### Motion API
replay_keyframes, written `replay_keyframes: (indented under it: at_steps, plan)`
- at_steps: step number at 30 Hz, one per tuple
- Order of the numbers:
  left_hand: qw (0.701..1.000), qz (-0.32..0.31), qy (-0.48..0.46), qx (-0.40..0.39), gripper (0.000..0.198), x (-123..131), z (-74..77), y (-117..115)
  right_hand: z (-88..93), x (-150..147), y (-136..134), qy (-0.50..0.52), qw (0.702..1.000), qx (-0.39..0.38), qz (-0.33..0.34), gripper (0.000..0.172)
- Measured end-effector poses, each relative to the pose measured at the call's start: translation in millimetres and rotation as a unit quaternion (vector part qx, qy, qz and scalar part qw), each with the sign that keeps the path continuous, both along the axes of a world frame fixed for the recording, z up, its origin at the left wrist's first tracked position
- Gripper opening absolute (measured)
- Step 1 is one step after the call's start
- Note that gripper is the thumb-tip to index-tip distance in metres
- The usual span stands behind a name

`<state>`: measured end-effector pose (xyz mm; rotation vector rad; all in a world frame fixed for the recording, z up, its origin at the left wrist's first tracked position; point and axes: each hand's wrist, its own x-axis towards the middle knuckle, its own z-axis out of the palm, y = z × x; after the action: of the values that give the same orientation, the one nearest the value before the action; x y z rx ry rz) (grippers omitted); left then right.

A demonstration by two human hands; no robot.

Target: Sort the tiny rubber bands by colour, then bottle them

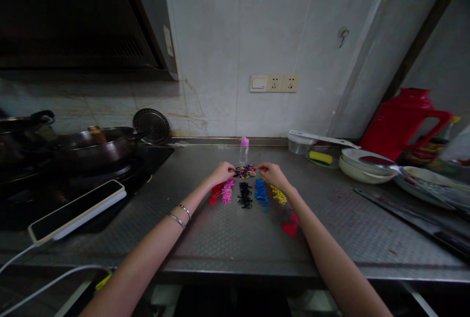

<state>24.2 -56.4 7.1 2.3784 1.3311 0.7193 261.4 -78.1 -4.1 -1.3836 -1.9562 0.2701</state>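
Two hands work at one spot: the left hand [222,172] and right hand [272,174] sit at 9 and 3 o'clock of a mixed heap [246,171] of small coloured bands, far back on the counter [235,248].

1. Hands. Both are curled, with thumb and fingertips drawn together in a pinch at the heap's edges. Whether either pinch has a band in it is too small for me to tell.
2. Heap. It lies between the two hands and touches both sets of fingertips. A bottle [244,150] with a pink cap stands upright just beyond it, at 12 o'clock.
3. Sorted piles. Five lie in a row at 6 o'clock of the heap: red pile [215,193], pink pile [226,191], black pile [245,195], blue pile [261,192], yellow pile [278,194]. They sit close together, and red and pink nearly touch.
4. Other. A red bit [291,228] lies apart by the right forearm; I cannot tell what it is. A phone [77,209] rests at 9 o'clock and plates [362,165] at 3 o'clock, both well clear.

Judgement: I would lift one band per pinch, straight up, so its neighbours do not drag out with it. The left hand best serves red and pink, the right blue and yellow. I would drop each band on the near side of its pile to hold the gaps, keep both wrists raised over the row, and keep my knuckles off the bottle.
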Motion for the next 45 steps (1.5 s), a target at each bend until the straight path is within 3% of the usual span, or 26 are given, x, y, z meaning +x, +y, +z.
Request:
replay_keyframes:
  at_steps: [11,16,22,26,30,39,45]
  plan:
    - [0.995,-0.015,0.097,0.014,0.021,15,1.4,18,-1.1,-2,-3,-0.033,0.999,-0.012,-0.004,0.027]
    - [0.998,0.001,0.060,0.018,0.022,14,0.1,27,0.3,-1,-3,-0.043,0.999,-0.012,-0.004,0.028]
    - [0.999,0.032,-0.022,-0.008,0.022,10,10.8,30,5.6,-2,-8,-0.053,0.998,-0.017,-0.017,0.027]
    - [0.996,0.052,-0.068,-0.024,0.024,7,17.7,26,6.6,-2,-9,-0.051,0.998,-0.020,-0.021,0.027]
    - [0.994,0.025,-0.091,-0.053,0.026,7,18.1,13,5.6,-2,-7,-0.055,0.998,-0.028,-0.026,0.027]
    - [0.996,-0.025,-0.011,-0.085,0.031,20,2.7,-9,5.0,-3,-10,-0.093,0.994,-0.041,-0.030,0.026]
    - [0.997,-0.031,-0.005,-0.076,0.031,17,9.0,-14,-0.8,-6,-3,-0.132,0.991,-0.032,-0.012,0.023]
